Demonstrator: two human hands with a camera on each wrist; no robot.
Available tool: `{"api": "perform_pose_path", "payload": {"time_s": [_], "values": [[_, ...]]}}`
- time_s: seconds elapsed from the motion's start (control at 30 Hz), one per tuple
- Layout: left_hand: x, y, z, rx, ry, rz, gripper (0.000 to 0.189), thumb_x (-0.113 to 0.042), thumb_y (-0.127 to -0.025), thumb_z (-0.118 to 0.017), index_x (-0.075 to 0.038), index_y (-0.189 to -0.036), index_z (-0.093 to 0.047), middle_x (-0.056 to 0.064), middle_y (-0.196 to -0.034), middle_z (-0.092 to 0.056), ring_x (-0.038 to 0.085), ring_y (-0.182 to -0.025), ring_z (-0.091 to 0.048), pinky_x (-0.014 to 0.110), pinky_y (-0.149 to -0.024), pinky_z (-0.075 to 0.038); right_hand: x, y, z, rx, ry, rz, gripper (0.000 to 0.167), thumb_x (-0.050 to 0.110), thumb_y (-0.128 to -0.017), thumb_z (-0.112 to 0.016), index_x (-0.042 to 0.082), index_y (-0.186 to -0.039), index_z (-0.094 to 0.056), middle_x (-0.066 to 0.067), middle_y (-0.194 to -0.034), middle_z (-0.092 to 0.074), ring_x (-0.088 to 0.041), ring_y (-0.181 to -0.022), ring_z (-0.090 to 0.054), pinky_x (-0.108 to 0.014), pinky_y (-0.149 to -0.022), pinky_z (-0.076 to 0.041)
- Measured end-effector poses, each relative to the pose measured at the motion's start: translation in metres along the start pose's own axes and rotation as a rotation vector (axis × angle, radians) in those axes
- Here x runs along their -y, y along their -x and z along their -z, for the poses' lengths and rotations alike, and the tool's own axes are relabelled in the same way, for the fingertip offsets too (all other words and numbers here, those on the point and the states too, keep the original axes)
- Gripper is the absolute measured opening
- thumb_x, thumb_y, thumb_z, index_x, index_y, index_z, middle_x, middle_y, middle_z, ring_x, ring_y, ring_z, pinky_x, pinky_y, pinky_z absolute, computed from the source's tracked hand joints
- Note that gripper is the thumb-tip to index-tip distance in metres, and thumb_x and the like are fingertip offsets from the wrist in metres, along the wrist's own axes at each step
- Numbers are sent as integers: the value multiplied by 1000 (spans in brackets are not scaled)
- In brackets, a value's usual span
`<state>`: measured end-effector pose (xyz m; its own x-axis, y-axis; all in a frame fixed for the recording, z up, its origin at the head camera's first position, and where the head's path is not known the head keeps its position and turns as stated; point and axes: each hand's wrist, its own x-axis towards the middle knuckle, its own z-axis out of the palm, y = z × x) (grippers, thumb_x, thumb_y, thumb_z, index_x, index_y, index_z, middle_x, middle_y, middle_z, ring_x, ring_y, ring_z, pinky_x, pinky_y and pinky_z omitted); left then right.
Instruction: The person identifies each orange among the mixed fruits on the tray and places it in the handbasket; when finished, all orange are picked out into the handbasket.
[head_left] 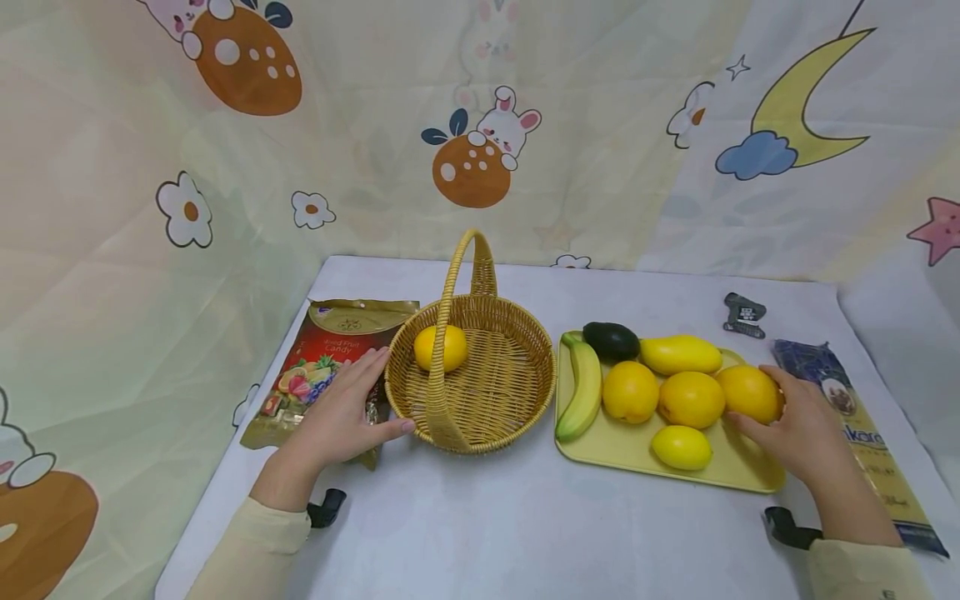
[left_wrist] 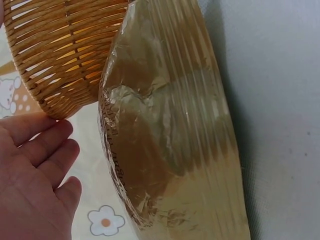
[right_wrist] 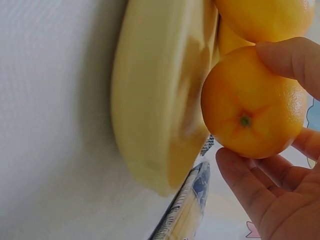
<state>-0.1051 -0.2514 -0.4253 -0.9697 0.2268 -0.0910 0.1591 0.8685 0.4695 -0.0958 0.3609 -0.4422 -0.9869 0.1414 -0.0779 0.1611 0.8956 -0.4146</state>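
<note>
My right hand (head_left: pixel 806 425) grips an orange (head_left: pixel 752 393) at the right end of a yellow tray (head_left: pixel 622 454), thumb on one side and fingers on the other. In the right wrist view this orange (right_wrist: pixel 247 107) shows its green stem end. Two more oranges, a lemon (head_left: pixel 681 447), a banana (head_left: pixel 582 392), an avocado (head_left: pixel 611 341) and a long yellow fruit (head_left: pixel 681 355) lie on the tray. With fingers extended, my left hand (head_left: pixel 337 417) rests against the left side of a wicker basket (head_left: pixel 498 383). Inside the basket sits another orange (head_left: pixel 457 348), partly behind the handle.
A red and gold candy bag (head_left: pixel 330 354) lies left of the basket, partly under my left hand and forearm. Beyond the tray's right end lies a blue and yellow packet (head_left: pixel 862 417). A small dark object (head_left: pixel 744 315) is near the back right of the white table (head_left: pixel 480 525).
</note>
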Motion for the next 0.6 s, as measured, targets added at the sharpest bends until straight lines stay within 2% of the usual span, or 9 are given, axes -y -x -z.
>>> {"api": "perform_pose_path", "payload": {"time_s": [0.2, 0.6], "values": [[-1, 1, 1, -5, 1, -16, 122, -78, -76, -77, -20, -168, -23, 11, -175, -23, 43, -161, -21, 67, -130, -16, 2, 2, 4, -16, -2, 4, 106, 40, -87, -85, -7, -161, -24, -47, -144, -35, -57, -116, -39, -78, -93, -45], [-1, 1, 1, -10, 4, -12, 122, -78, -75, -77, -20, -168, -23, 12, -175, -24, 44, -161, -21, 69, -128, -17, 5, 3, 13, -40, 22, 15, 105, 36, -87, -85, -7, -161, -24, -46, -142, -38, -58, -116, -39, -79, -95, -44]]}}
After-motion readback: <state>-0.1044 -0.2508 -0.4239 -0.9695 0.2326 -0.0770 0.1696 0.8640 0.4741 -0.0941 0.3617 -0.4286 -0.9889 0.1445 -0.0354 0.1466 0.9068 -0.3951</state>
